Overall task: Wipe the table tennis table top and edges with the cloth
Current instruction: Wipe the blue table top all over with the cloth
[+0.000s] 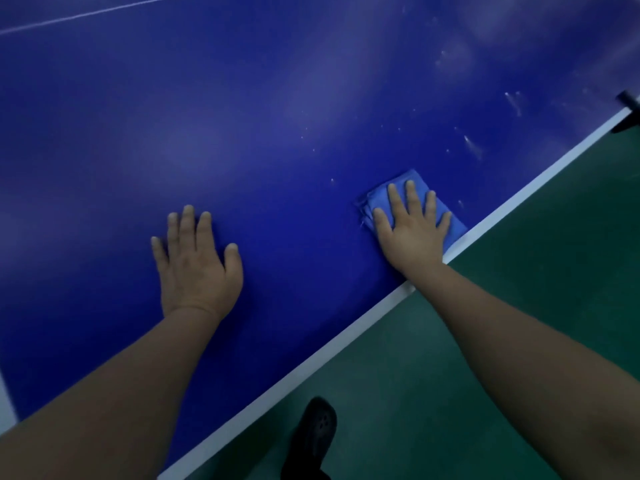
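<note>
Folded blue cloth [412,202] flat under right hand [414,228], fingers spread and pressing, just beside white edge line [512,197] of table tennis table [263,109]. Left hand [195,263] flat on top, holding nothing (bracing, probably). White specks [472,143] lie ahead-right, along edge; right hand nearer.

A deep blue, smooth table tennis table [263,126] is seen, edged by a white stripe [346,344] along its border and crossed by a thin white line [93,12] near the top. Pale whitish specks and smears [471,142] are scattered over the blue surface. A lighter blue folded cloth [377,197] is shown on it. The floor [540,271] is coloured dark green, and a black perforated shoe [313,438] is seen against it.
</note>
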`<state>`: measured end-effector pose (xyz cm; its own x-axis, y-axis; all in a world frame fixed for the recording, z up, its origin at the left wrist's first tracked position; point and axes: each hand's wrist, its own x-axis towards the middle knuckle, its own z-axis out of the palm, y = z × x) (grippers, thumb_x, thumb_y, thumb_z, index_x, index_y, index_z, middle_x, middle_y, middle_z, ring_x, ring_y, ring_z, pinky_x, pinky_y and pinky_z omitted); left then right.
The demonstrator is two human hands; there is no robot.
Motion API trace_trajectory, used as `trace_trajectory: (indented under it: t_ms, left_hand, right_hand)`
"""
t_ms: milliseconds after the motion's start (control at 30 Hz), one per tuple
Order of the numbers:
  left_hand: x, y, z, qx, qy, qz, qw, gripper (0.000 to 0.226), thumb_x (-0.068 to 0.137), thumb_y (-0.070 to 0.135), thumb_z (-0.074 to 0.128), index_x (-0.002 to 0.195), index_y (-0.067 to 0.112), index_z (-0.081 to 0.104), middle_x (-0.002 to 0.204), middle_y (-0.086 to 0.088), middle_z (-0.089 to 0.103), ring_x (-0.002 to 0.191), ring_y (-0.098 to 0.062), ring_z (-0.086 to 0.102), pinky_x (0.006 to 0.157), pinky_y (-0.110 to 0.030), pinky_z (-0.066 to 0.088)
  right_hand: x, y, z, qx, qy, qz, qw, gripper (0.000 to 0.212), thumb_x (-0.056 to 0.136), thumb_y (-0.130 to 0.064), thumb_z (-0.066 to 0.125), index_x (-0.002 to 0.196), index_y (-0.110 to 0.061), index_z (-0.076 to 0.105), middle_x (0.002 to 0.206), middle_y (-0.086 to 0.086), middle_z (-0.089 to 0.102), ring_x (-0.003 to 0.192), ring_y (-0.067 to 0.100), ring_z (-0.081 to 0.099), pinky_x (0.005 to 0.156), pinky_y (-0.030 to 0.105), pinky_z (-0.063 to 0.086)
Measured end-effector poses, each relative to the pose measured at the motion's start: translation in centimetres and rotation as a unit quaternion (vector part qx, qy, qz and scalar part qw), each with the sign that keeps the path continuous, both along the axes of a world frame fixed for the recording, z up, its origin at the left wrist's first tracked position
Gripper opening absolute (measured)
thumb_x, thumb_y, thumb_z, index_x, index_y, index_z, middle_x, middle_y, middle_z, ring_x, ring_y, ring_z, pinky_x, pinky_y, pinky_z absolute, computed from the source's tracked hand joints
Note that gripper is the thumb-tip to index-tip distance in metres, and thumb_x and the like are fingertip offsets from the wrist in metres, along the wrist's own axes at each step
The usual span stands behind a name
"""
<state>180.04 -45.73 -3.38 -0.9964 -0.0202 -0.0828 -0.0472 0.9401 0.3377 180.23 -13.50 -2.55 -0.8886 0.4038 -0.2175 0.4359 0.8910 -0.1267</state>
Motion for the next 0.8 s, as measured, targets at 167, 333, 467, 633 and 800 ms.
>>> trace_trajectory:
  t_ms: [167,333,467,633,800]
  left_hand:
    - [-0.1,0.0,-0.5,-0.024,-0.014,-0.002,1.000,0.066,0.101,0.048,0.028,0.160,0.018,0.021,0.169,-0.004,0.007,0.156,-0.021,-0.007,0.124,-0.053,-0.009]
    - [-0.2,0.1,-0.2,-0.020,-0.015,-0.001,1.000,0.074,0.094,0.053,0.020,0.159,0.018,0.024,0.169,-0.005,0.011,0.156,-0.021,-0.004,0.124,-0.052,-0.010]
    - [-0.2,0.0,-0.5,-0.018,-0.006,-0.006,1.000,0.072,0.096,0.053,0.019,0.158,0.017,0.027,0.168,-0.007,0.014,0.156,-0.022,-0.002,0.124,-0.054,-0.007]
    - [0.0,-0.1,-0.7,-0.005,0.015,-0.009,1.000,0.069,0.099,0.052,0.021,0.155,0.015,0.035,0.167,-0.009,0.021,0.156,-0.024,0.004,0.124,-0.057,-0.001]
    - [-0.2,0.0,-0.7,-0.012,0.003,-0.010,1.000,0.069,0.098,0.053,0.021,0.156,0.017,0.033,0.167,-0.008,0.018,0.156,-0.023,0.002,0.124,-0.056,-0.004]
  right_hand:
    - [4.5,-3.9,-0.8,0.014,-0.004,0.275,0.961,0.066,0.100,-0.068,0.009,0.159,-0.040,0.013,0.169,-0.008,0.002,0.156,0.029,-0.005,0.122,0.061,-0.005]
    - [1.6,3.5,-0.5,0.026,-0.005,0.194,0.981,0.071,0.094,-0.075,0.003,0.157,-0.043,0.008,0.167,-0.013,-0.002,0.156,0.023,-0.008,0.123,0.054,-0.007]
    - [2.1,-1.4,-0.9,0.040,0.017,0.254,0.966,0.068,0.099,-0.069,0.006,0.159,-0.039,0.015,0.168,-0.009,0.000,0.156,0.029,-0.005,0.122,0.059,-0.004]
    - [-1.5,-10.1,-1.8,-0.009,0.062,0.459,0.886,0.060,0.102,-0.062,0.027,0.156,-0.037,0.031,0.167,-0.002,0.023,0.154,0.034,0.013,0.120,0.066,0.007]
    - [-14.0,-4.1,-1.1,0.025,0.033,0.298,0.954,0.069,0.094,-0.066,0.019,0.157,-0.038,0.028,0.168,-0.004,0.018,0.155,0.033,0.011,0.119,0.066,0.011]
